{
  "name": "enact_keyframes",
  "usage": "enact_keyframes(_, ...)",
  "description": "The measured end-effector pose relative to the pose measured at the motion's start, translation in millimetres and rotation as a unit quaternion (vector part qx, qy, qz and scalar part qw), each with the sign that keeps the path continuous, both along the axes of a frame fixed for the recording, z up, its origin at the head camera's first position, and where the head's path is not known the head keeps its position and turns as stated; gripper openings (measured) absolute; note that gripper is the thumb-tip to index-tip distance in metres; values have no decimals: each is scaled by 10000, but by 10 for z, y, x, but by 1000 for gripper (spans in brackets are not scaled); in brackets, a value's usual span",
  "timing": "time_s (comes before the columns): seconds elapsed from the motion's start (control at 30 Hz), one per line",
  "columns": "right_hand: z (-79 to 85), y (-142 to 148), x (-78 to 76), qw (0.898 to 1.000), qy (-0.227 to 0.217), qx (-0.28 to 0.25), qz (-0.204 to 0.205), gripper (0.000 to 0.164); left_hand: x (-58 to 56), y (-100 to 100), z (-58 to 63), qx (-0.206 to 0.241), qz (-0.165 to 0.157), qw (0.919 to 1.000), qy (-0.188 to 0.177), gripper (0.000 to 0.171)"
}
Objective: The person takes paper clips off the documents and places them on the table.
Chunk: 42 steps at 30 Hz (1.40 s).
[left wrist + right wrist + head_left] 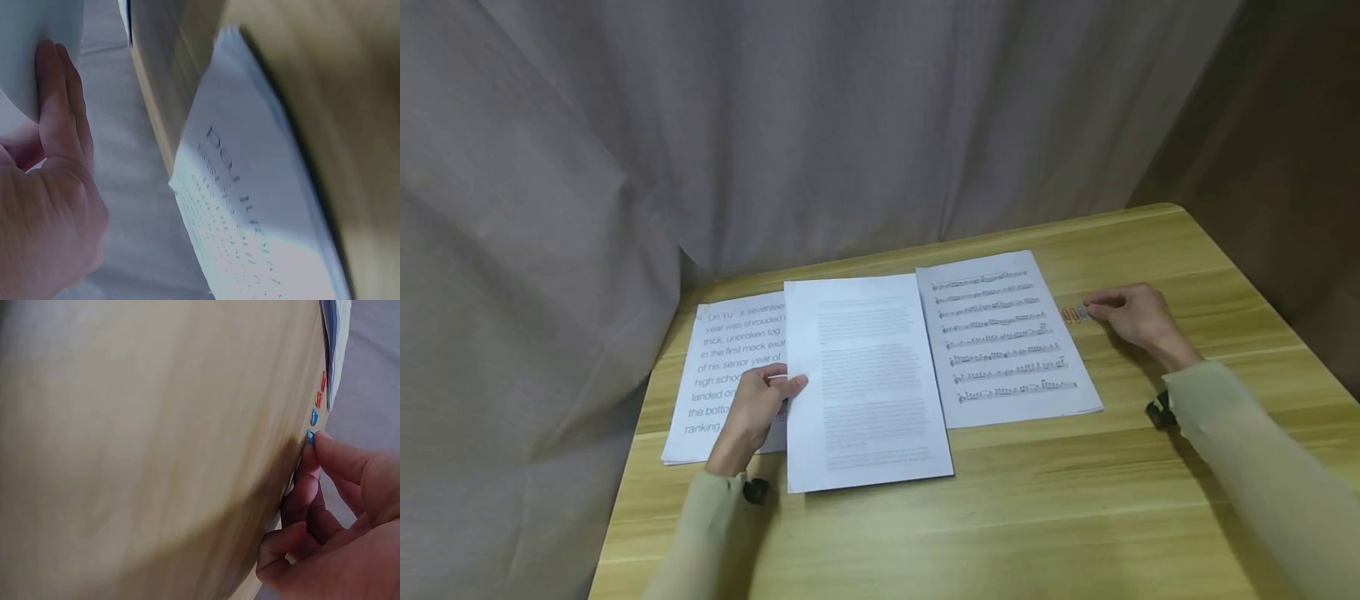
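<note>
My left hand (756, 406) grips the left edge of a printed paper (868, 383) between thumb and fingers, holding it over the middle of the table. In the left wrist view the same paper (37, 37) bends at the fingers. At the right, my right hand (1138, 317) pinches a blue paper clip (310, 436) with thumb and index finger, close to the tabletop. Beside it in a row lie another blue paper clip (314, 417) and two red paper clips (319, 399).
Large-print pages (688, 442) lie at the left, partly covered by the held paper. Sheet music (1007, 342) lies between that paper and the clips. The wooden table (1037, 517) backs onto a grey curtain (820, 125).
</note>
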State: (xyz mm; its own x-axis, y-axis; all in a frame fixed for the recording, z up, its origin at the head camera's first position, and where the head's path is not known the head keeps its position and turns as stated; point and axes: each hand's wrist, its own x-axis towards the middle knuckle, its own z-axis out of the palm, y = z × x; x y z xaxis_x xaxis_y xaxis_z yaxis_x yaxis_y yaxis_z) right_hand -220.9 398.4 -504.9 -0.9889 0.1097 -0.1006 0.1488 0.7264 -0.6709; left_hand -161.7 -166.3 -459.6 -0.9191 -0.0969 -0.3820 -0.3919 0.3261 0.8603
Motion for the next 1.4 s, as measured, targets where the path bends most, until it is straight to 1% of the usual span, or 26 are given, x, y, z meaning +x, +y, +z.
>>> enact_keyframes(0.13,-16,-13,-1,9999,43,63,-104,38,-110,-47,11,-18,27,10000,-60,51)
enact_keyframes(0.3,-2,-24,8,9998,-29,66,-184,39,-226,-85,-16,-140,-10,9998,-140,57)
enact_keyframes(0.4,-5,-26,26,9997,-77,37,-219,38,-284,-95,-49,-169,-33,9997,-192,57)
enact_keyframes(0.57,-23,9,74,9996,-103,32,-248,37,-390,-60,-99,-33,-30,9996,-278,58)
enact_keyframes(0.67,-36,25,90,9996,-97,9,-259,37,-440,-35,-125,-90,-52,9995,-290,57)
enact_keyframes(0.77,-24,34,89,9996,-73,8,-255,41,-486,-17,-142,-216,-92,9993,-279,57)
enact_keyframes(0.9,32,40,80,9997,1,5,-246,49,-539,-8,-151,-453,-174,9984,-287,57)
enact_keyframes(1.03,67,48,134,9997,51,-46,-225,54,-560,-12,-177,-755,-266,9962,-340,57)
enact_keyframes(1.27,108,36,262,9998,90,-32,-197,54,-584,24,-192,-940,-370,9942,-360,56)
enact_keyframes(1.4,133,19,332,9997,98,-89,-219,51,-601,66,-198,-1155,-391,9920,-309,52)
